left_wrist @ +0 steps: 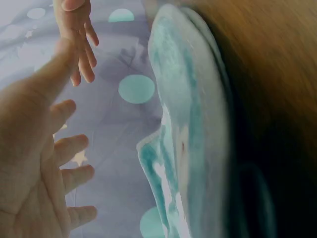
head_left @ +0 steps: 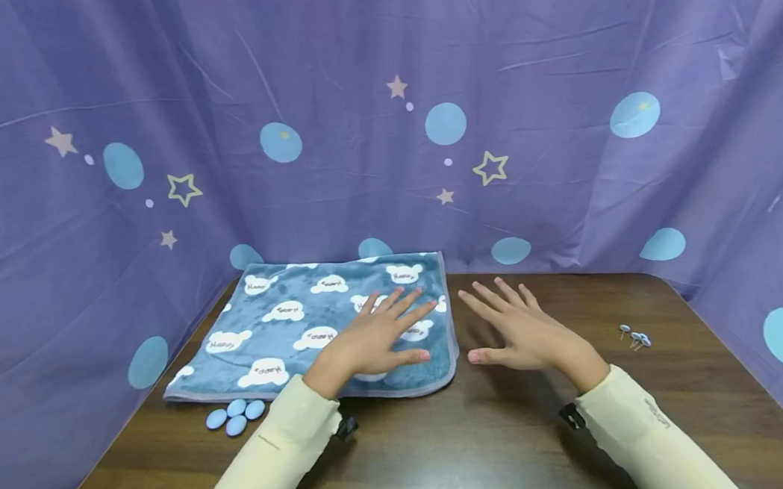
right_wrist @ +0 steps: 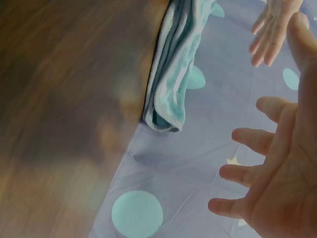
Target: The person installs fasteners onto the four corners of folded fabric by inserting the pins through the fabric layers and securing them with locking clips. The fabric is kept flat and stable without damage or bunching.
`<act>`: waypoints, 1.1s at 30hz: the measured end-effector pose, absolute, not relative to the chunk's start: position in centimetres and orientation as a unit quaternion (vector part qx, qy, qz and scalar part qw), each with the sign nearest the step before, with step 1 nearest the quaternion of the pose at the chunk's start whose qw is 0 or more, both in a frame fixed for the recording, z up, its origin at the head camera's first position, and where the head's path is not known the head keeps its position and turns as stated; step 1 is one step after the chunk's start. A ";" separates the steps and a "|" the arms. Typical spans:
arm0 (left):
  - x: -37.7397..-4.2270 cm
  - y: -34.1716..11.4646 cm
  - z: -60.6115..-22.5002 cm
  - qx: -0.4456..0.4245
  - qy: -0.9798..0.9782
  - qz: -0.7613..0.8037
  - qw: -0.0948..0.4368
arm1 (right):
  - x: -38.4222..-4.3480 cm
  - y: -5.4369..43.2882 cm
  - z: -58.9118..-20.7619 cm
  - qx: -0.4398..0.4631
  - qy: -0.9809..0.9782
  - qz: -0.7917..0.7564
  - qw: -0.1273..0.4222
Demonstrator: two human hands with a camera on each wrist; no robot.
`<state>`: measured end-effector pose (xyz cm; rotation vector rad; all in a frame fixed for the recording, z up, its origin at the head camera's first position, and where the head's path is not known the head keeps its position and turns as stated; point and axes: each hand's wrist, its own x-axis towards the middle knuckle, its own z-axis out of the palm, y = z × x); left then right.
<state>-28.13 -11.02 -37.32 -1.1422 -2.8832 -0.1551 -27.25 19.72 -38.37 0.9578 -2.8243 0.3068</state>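
A folded blue blanket (head_left: 275, 330) with white bear-head shapes lies flat on the left half of the table. Over its right part hovers my left hand (head_left: 373, 339), fingers straight and spread, holding nothing. My right hand (head_left: 528, 333) is held out over the bare wood just right of the blanket, palm down with fingers spread, also holding nothing. Stacked layers show along the blanket's edge (right_wrist: 173, 69) in the right wrist view. In the left wrist view, the blanket's rounded corner (left_wrist: 173, 49) stands close beside the left hand.
Several smooth blue oval pieces (head_left: 236, 417) sit together in front of the blanket's near left edge. At the table's right lie several small pins (head_left: 640, 340) with pale blue heads. A purple curtain (head_left: 354, 67) with stars and dots surrounds the wooden table (head_left: 444, 451).
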 end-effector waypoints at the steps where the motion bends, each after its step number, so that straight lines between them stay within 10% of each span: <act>1: -28.2 -11.2 -37.3 -0.364 -0.930 -0.049 0.012 | -27.4 19.5 -38.4 0.321 -0.939 0.101 0.072; 33: -33.9 -25.2 -38.4 -0.176 -0.978 -0.032 -0.108 | -36.7 8.5 -40.1 0.359 -0.930 0.065 -0.028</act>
